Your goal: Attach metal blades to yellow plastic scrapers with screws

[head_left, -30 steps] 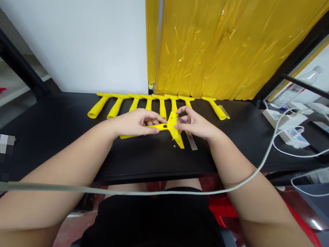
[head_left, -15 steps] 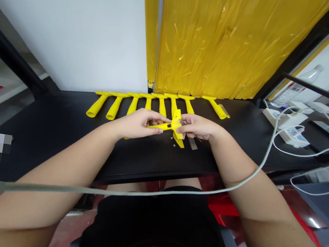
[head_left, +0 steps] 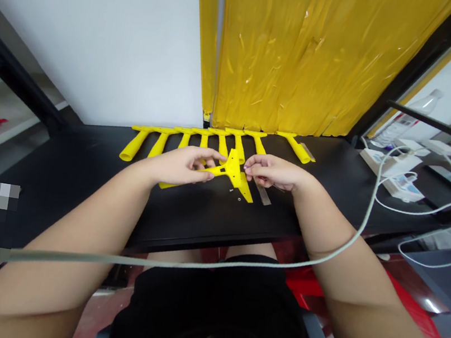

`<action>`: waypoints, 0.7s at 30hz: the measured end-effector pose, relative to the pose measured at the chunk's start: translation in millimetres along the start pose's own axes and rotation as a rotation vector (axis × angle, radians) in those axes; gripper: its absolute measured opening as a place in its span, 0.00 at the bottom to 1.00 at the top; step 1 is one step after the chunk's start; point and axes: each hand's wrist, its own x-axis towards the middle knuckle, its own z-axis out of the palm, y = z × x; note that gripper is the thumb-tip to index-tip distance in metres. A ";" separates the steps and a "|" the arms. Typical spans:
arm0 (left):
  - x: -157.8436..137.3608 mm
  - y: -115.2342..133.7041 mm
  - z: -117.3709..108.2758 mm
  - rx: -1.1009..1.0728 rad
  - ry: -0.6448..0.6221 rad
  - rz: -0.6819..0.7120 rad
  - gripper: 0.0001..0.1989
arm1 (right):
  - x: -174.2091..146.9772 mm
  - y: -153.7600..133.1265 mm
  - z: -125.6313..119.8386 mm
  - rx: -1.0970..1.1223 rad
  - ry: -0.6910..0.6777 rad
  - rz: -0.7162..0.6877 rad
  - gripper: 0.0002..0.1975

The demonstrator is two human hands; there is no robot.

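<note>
My left hand (head_left: 186,166) is closed around the handle of a yellow plastic scraper (head_left: 233,168), its T-shaped head turned flat toward me with small holes showing. Just right of that head, my right hand (head_left: 273,173) is apart from it. Its thumb and forefinger are pinched together on something too small to make out. A loose yellow plastic plate (head_left: 246,191) lies on the black table below the head. Tiny metal hardware, perhaps a screw (head_left: 231,190) and a nut (head_left: 239,199), rests near it. Beneath my right hand lies a flat metal blade (head_left: 264,196).
Several yellow scrapers (head_left: 161,143) lie in a row along the back of the black table (head_left: 196,218). A pale cable (head_left: 237,262) crosses in front of my forearms. White boxed devices (head_left: 401,184) and a clear bottle (head_left: 411,117) stand at the right.
My right hand has come off the scraper's head. The scraper has shifted slightly left and turned in my left hand, so its flat face now shows. The loose plate is more exposed.
</note>
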 end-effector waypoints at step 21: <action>-20.1 10.9 -5.4 0.474 -0.133 -0.051 0.22 | -31.9 43.5 -83.5 -0.795 0.462 -0.047 0.09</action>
